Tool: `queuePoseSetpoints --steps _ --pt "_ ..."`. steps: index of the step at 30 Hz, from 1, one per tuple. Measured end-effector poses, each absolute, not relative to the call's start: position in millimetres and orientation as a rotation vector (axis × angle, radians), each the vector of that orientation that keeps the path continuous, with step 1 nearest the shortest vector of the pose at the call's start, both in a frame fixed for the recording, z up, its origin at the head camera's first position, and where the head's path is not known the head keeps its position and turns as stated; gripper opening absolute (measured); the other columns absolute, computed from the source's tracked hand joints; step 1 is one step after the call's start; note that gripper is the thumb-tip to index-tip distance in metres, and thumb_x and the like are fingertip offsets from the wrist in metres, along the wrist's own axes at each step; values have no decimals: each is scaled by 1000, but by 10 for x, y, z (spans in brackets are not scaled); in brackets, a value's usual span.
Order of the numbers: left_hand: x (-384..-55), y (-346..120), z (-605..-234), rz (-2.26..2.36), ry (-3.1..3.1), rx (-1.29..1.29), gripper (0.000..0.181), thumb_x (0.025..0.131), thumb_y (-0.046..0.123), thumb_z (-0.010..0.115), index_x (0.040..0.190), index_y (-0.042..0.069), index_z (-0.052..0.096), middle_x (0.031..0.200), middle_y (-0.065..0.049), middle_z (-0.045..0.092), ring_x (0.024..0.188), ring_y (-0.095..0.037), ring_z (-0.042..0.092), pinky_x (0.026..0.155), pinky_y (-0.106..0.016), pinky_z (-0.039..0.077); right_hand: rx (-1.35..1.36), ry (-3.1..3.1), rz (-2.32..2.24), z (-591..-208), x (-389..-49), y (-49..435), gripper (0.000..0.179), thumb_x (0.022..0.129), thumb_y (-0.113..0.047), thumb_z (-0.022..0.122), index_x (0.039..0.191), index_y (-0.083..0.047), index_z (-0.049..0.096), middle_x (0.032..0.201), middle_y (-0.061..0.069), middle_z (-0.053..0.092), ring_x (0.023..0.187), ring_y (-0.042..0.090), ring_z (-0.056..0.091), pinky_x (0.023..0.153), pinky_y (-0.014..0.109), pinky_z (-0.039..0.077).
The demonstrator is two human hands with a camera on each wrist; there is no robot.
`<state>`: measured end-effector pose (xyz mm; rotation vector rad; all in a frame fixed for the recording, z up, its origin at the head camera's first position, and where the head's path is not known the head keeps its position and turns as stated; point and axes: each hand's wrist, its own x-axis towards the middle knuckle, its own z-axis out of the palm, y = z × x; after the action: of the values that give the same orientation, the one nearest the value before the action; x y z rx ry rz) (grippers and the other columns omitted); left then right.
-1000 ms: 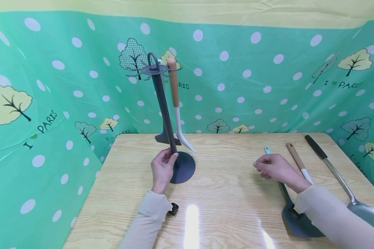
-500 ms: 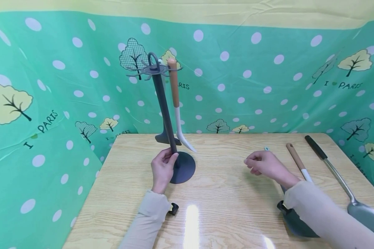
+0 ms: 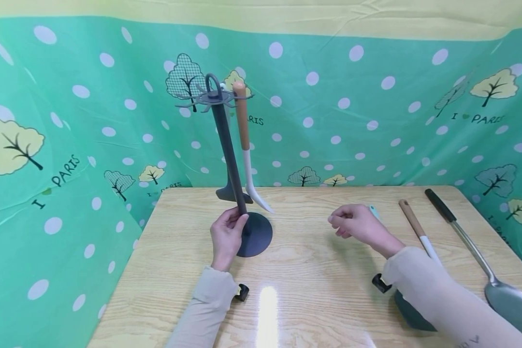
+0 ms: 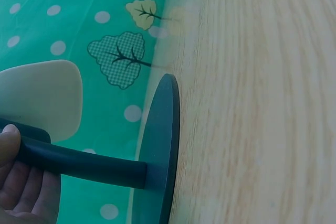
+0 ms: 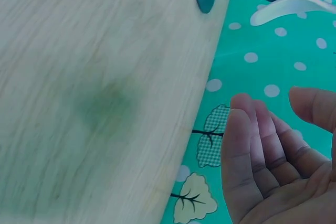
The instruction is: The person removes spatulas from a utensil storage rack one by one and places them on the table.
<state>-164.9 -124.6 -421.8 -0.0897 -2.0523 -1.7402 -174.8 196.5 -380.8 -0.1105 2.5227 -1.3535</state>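
Note:
In the head view a dark utensil stand (image 3: 228, 150) with a ring of hooks on top rises from its round base (image 3: 261, 237), left of the table's middle. My left hand (image 3: 226, 237) grips its pole low down; the left wrist view shows thumb and fingers around the pole (image 4: 86, 163). From the hooks hang a white-headed utensil with a wooden handle (image 3: 241, 121) and a dark-headed one (image 3: 231, 194), partly behind the pole. My right hand (image 3: 365, 228) hovers over the table to the right of the stand, fingers loosely bent, with nothing in it in the right wrist view.
On the table's right lie a dark turner (image 3: 413, 311) with a pale blue handle end, partly under my right forearm, a wooden-handled white utensil (image 3: 413, 222), and a metal turner (image 3: 471, 246) with a black grip. A green patterned cloth (image 3: 313, 130) stands behind.
My right hand has moved left, away from the utensils lying on the right and towards the stand. The left hand and the stand have stayed in place.

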Motion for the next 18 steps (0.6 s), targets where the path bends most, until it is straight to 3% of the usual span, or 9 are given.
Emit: queuePoseSetpoints --steps 6,18 --pt "-1735 -1275 -4336 -1764 -2040 -93 20 86 1 70 105 -6 68 94 -22 69 84 -35 67 77 -44 55 -118 2508 -1395 -3773 -1800 1904 36 94 -31 60 114 -1 63 95 11 64 83 26 66 75 41 56" --pt "-1829 -1319 -4530 -1771 -1998 -105 20 84 12 74 103 6 72 92 -12 71 81 -24 68 73 -25 55 -198 2457 -1509 -3685 -1882 1770 36 93 -33 63 114 -5 62 99 12 65 88 31 66 77 42 56"
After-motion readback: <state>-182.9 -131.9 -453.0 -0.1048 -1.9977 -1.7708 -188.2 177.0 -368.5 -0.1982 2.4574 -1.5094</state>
